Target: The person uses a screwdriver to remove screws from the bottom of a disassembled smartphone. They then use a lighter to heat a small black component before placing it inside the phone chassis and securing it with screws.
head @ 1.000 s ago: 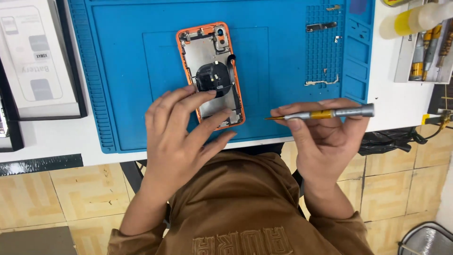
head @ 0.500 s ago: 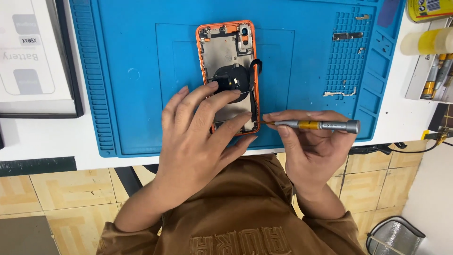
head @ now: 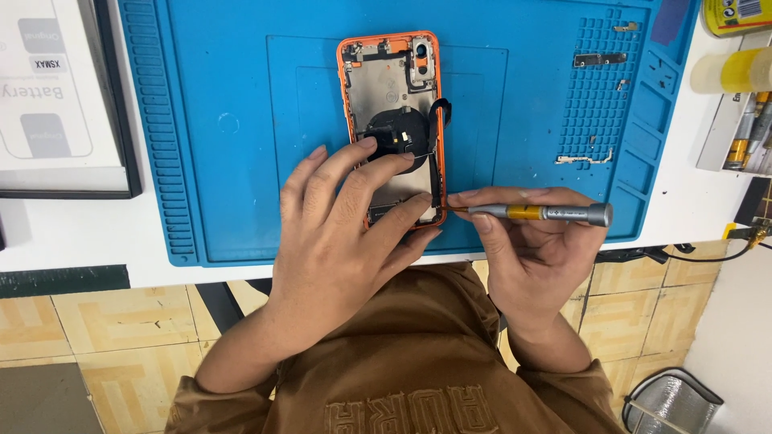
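Now left fingers (head: pixel 378 165) atop phone (head: pixel 386 88), screwdriver (head: pixel 535 213) beside.

Matt blue rubbery mat (head: pixel 225 120), brushed-metal screwdriver (head: pixel 537 213) (yellow band), orange glossy phone frame (head: pixel 346 104).

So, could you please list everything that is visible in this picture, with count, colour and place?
phone: 1, orange frame, opened with the insides showing, middle of the mat
mat: 1, blue, on the white table
table: 1, white, under the mat
screwdriver: 1, grey with a yellow band, tip at the lower right edge of the phone
small metal parts: several, grey, in the grid at the right of the mat
box: 1, white with a black edge, left of the mat
bottle: 1, yellowish, upper right
tool tray: 1, white, right edge
floor: tan tiles, below the table
left hand: 1, fingers resting on the phone
right hand: 1, holding the screwdriver
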